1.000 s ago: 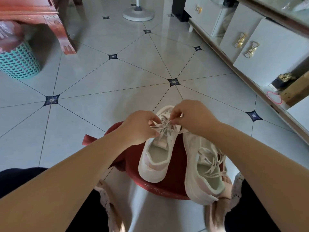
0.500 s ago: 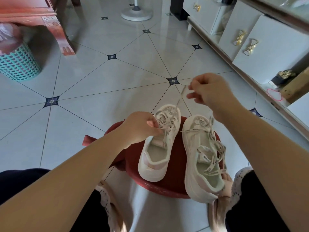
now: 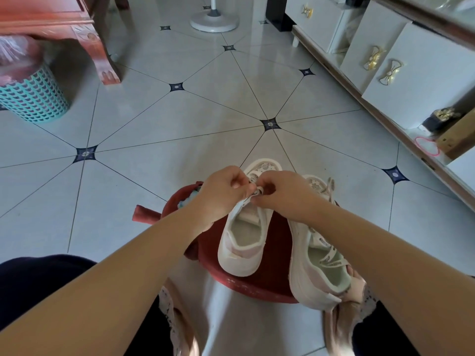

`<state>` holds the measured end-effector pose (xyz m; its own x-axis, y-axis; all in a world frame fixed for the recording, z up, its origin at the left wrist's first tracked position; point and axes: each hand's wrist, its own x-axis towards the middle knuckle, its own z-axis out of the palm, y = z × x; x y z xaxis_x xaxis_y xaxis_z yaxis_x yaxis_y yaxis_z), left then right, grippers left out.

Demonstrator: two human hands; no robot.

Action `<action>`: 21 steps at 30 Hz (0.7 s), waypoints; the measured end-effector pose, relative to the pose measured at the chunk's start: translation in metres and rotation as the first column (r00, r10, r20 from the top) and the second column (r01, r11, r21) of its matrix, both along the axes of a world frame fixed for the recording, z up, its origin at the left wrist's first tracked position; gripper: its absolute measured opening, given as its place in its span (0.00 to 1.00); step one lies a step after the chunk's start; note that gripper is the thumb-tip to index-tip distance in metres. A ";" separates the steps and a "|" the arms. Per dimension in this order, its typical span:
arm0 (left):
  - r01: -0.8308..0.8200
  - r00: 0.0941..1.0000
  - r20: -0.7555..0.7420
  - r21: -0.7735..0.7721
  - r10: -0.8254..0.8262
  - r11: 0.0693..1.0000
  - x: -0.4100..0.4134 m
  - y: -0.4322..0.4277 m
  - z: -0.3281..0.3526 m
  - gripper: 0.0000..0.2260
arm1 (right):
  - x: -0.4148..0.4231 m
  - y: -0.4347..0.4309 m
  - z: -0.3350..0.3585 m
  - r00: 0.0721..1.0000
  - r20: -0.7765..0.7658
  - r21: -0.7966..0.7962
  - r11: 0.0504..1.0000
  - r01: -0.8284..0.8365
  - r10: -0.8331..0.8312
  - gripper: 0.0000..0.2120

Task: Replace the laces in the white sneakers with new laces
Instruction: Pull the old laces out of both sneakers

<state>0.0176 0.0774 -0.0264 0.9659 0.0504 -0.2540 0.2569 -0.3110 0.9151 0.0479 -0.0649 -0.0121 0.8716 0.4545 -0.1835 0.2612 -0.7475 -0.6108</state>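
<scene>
On the round red plastic stool [image 3: 259,289] before you, the low white fabric sneaker [image 3: 239,255] on your left stands nearly unlaced beside its laced twin [image 3: 318,276]. Your left hand [image 3: 221,199] grips its eyelet edge while your right hand [image 3: 285,201] pinches the flat patterned lace [image 3: 255,193], so you look mid-threading; next comes drawing slack through. Your fingers hide the holes and lace tip, so old or new, I cannot tell.

I've got a deep red stool [image 3: 276,255] in the middle. On it sit the left sneaker [image 3: 241,242] and right sneaker [image 3: 316,276], both white with pale pink heels and lacy toes. The lace [image 3: 257,192] is white with dark print. Under the stool is pale grey floor [image 3: 180,155] with navy stars, and far left of it a teal lattice basket [image 3: 33,98].
</scene>
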 end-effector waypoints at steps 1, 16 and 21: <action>0.003 1.000 -0.007 -0.007 -0.003 1.000 0.001 0.001 0.002 0.08 | 0.002 0.000 -0.002 0.999 -0.028 0.049 0.999 0.021 -0.019 0.08; -0.215 0.975 -0.030 0.151 0.222 0.965 0.004 0.020 0.002 0.06 | 0.007 0.000 0.008 0.957 -0.289 0.114 0.992 0.052 -0.017 0.19; -0.500 0.851 -0.246 -0.108 0.464 0.859 0.006 0.026 0.003 0.09 | 0.015 -0.009 0.025 0.880 -0.465 0.239 0.943 0.231 -0.097 0.17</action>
